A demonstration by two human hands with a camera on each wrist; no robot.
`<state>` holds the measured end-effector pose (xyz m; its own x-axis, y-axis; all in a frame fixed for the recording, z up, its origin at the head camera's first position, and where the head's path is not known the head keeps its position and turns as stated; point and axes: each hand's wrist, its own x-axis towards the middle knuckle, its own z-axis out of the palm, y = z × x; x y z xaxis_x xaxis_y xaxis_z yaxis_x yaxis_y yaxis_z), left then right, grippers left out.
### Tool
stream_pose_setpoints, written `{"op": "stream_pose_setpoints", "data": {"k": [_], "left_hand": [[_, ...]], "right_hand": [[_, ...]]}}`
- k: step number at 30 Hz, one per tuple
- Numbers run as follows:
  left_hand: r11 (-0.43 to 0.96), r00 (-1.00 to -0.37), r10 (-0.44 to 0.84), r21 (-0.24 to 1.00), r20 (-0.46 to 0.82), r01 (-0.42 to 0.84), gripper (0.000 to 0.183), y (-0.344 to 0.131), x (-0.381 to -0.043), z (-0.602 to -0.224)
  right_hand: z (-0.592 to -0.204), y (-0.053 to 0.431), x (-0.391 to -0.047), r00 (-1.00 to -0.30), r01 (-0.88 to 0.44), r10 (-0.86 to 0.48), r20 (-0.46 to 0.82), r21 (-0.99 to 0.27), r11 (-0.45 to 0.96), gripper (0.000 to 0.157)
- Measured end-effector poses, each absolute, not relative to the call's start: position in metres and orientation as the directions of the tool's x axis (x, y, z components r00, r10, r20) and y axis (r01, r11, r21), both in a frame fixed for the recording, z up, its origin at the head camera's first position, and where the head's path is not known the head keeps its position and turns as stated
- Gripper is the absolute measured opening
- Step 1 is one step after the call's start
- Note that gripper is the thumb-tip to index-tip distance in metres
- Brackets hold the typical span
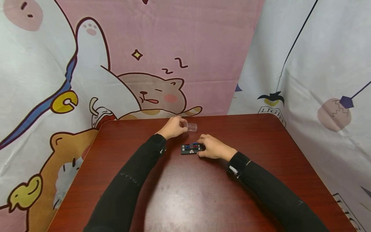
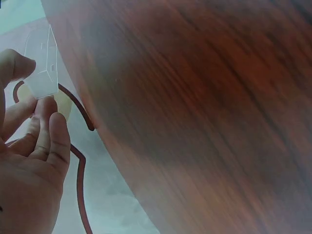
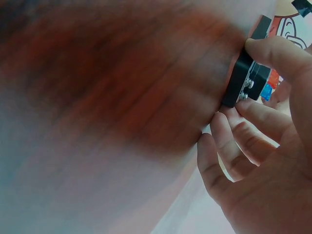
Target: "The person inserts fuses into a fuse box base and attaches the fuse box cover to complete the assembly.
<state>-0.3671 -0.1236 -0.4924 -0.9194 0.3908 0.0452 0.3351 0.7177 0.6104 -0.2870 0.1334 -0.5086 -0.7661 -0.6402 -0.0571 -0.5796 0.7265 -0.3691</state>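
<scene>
My left hand (image 1: 173, 127) pinches a clear plastic cover (image 1: 192, 127) between thumb and fingers, towards the back of the table. In the left wrist view this cover (image 2: 43, 61) looks like a shallow see-through box, its near end at the fingertips. Nearer to me and to the right, my right hand (image 1: 214, 147) grips the right end of a black fuse block (image 1: 186, 150). Red and blue blade fuses and metal screws show on its top. Seen from the right wrist, the thumb presses one long side of the block (image 3: 238, 80), with fingers at its other side.
The brown wooden table (image 1: 179, 193) has a glossy surface. Its back edge runs close behind the left hand. A printed cloth (image 1: 214, 48) with cartoon animals hangs behind, and a pale cloth (image 1: 313, 64) hangs on the right.
</scene>
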Motion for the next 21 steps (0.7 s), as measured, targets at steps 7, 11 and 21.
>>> {"op": "stream_pose_setpoints", "data": {"k": [7, 11, 21], "left_hand": [[0.675, -0.901, 0.415, 0.622, 0.124, 0.397, 0.028, -0.133, -0.349, -0.481], [0.645, -0.884, 0.436, 0.626, 0.168, 0.437, 0.031, -0.135, -0.335, -0.473], [0.595, -0.854, 0.47, 0.635, 0.222, 0.492, 0.03, -0.137, -0.301, -0.462]], "right_hand": [[-0.509, 0.134, -0.288, -0.768, -0.576, -0.638, -0.058, -0.375, 0.727, 0.059], [-0.509, 0.134, -0.288, -0.771, -0.572, -0.635, -0.053, -0.381, 0.726, 0.059], [-0.512, 0.136, -0.289, -0.769, -0.577, -0.639, -0.025, -0.402, 0.711, 0.057]]}}
